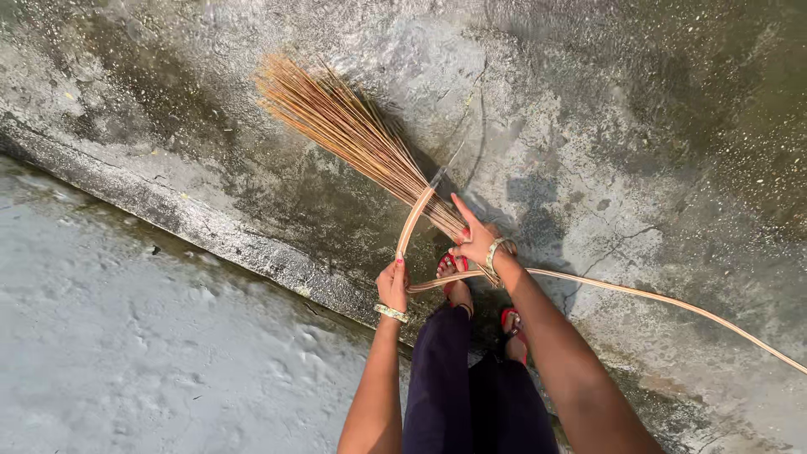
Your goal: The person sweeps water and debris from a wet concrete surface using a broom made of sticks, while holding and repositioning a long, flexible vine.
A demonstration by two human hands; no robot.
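Our right hand (477,242) sat just right of the frame's centre, gripping the bound end of a stick broom (353,134), forefinger stretched out toward the upper left along the bundle. Our left hand (392,284), just left of and below it, was closed around a long flat cane strip (639,296). From that hand the strip arched up and over the neck of the broom, and another stretch of it ran from beneath our right wrist away to the lower right edge of the frame, lying on the ground. The broom's thin tan sticks fanned out toward the upper left, their tips near the top of the frame, resting over wet, stained concrete floor (656,126). We wore a metal bangle on each wrist. Below our hands stood our feet in red sandals (452,267), with dark trousers (458,378) running to the bottom edge. A raised concrete kerb (168,210) crossed diagonally at left, with a paler slab beyond it.
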